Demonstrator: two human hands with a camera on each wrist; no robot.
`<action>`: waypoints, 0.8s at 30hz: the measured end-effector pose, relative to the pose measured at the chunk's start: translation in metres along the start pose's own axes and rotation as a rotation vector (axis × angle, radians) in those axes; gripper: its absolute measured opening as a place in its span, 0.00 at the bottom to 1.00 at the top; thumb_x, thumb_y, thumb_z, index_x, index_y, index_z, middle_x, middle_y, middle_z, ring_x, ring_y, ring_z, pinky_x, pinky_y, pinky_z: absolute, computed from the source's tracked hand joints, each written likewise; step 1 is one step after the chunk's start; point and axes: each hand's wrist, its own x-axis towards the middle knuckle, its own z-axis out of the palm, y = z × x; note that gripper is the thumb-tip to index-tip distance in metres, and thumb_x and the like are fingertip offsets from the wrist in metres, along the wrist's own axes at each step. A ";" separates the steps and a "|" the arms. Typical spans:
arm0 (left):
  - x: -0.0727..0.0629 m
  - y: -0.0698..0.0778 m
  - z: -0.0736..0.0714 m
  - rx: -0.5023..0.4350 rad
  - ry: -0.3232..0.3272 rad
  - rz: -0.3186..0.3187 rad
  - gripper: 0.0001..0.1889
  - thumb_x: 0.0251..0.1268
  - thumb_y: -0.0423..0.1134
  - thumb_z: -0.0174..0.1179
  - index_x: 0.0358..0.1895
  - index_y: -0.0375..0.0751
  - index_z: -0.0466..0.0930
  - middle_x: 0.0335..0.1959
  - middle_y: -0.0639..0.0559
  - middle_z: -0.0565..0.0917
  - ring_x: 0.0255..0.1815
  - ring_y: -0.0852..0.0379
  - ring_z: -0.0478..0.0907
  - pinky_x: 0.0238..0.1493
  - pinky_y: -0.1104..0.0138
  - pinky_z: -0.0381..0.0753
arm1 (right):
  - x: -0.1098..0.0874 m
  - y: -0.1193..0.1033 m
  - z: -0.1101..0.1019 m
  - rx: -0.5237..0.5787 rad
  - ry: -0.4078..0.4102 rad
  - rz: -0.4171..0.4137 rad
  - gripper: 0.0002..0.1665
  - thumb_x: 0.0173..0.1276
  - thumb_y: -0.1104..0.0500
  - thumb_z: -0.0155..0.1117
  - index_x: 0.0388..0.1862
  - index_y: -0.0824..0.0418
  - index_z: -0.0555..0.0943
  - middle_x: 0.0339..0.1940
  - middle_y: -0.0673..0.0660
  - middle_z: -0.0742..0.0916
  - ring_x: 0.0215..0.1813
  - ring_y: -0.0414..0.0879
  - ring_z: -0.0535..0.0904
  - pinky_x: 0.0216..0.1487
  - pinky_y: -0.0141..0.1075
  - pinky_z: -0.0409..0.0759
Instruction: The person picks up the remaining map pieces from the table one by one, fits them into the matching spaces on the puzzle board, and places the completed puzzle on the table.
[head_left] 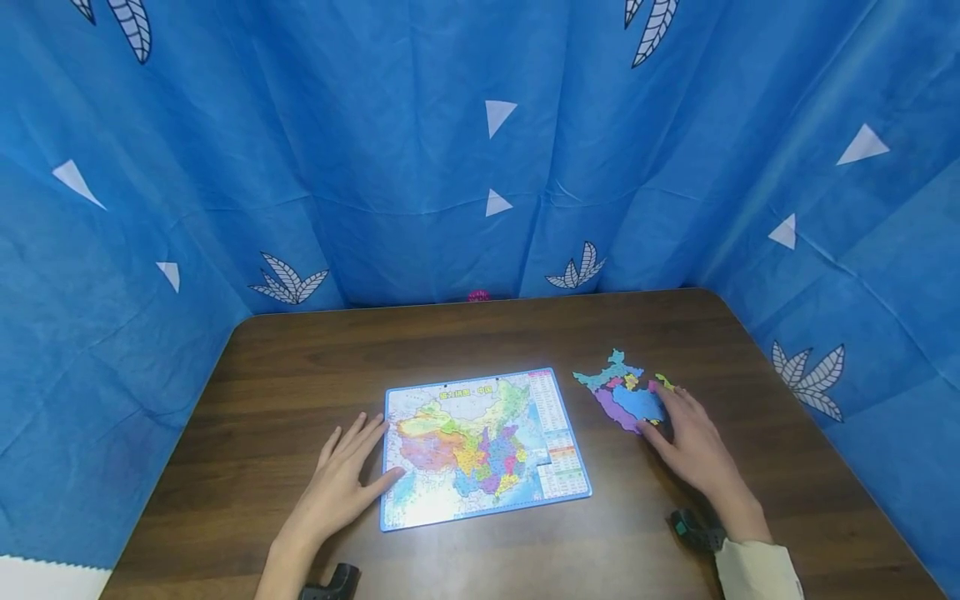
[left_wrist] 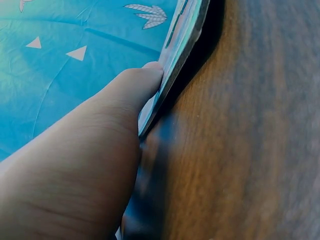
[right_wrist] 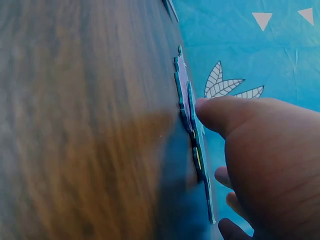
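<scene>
A map puzzle board (head_left: 472, 467) with a blue border lies flat on the table. My left hand (head_left: 333, 492) rests at its left edge, fingers spread and straight. In the left wrist view, the thumb (left_wrist: 142, 82) touches the board's face near the edge. To the right of the board lies a small heap of coloured map puzzle pieces (head_left: 637, 403), purple, blue, teal and yellow, some overlapping. My right hand (head_left: 697, 446) is at the heap's right side, thumb and fingers spread over it. The right wrist view shows the thumb against the pieces (right_wrist: 185, 92); its other fingertips are partly hidden.
The brown wooden table (head_left: 300, 358) has blue curtains (head_left: 420, 150) behind it and at both sides. A dark wrist device (head_left: 697, 531) sits below the right hand, and another wrist device (head_left: 333, 582) is below the left.
</scene>
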 end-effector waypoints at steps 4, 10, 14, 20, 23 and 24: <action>0.000 0.000 -0.001 -0.012 -0.019 -0.016 0.42 0.64 0.63 0.67 0.77 0.45 0.69 0.78 0.43 0.69 0.82 0.37 0.58 0.79 0.34 0.46 | 0.000 -0.002 0.001 -0.012 -0.014 0.007 0.49 0.73 0.40 0.65 0.82 0.61 0.59 0.79 0.72 0.68 0.78 0.75 0.57 0.65 0.78 0.63; 0.000 0.000 -0.001 -0.019 -0.025 -0.012 0.42 0.65 0.63 0.66 0.77 0.45 0.69 0.78 0.43 0.68 0.82 0.37 0.58 0.79 0.33 0.45 | 0.000 -0.002 0.002 -0.012 -0.003 -0.013 0.47 0.72 0.46 0.69 0.81 0.64 0.61 0.76 0.75 0.70 0.76 0.75 0.61 0.66 0.74 0.68; -0.001 0.001 0.000 -0.024 -0.007 0.003 0.42 0.65 0.62 0.67 0.76 0.44 0.69 0.78 0.41 0.69 0.81 0.35 0.59 0.78 0.32 0.45 | 0.000 -0.003 0.002 -0.016 0.018 -0.030 0.45 0.71 0.52 0.71 0.80 0.65 0.64 0.74 0.74 0.72 0.74 0.74 0.64 0.67 0.72 0.69; 0.000 0.001 -0.001 -0.025 -0.015 -0.003 0.41 0.66 0.62 0.66 0.76 0.44 0.69 0.78 0.42 0.68 0.81 0.36 0.58 0.79 0.33 0.45 | 0.000 -0.005 0.001 -0.017 0.051 -0.049 0.42 0.69 0.57 0.73 0.77 0.65 0.67 0.71 0.73 0.76 0.72 0.72 0.67 0.67 0.70 0.70; 0.000 0.001 -0.002 -0.021 -0.027 -0.017 0.42 0.65 0.63 0.66 0.77 0.45 0.69 0.79 0.43 0.68 0.82 0.37 0.57 0.79 0.34 0.44 | 0.000 -0.005 0.001 -0.015 0.050 -0.046 0.43 0.68 0.56 0.74 0.78 0.64 0.67 0.72 0.72 0.76 0.72 0.71 0.68 0.67 0.70 0.71; 0.000 0.001 -0.002 -0.020 -0.029 -0.020 0.42 0.65 0.63 0.66 0.77 0.45 0.69 0.79 0.43 0.68 0.82 0.37 0.57 0.79 0.34 0.44 | 0.000 -0.006 0.001 -0.011 0.045 -0.044 0.43 0.68 0.55 0.74 0.78 0.64 0.67 0.72 0.72 0.76 0.72 0.71 0.67 0.67 0.70 0.71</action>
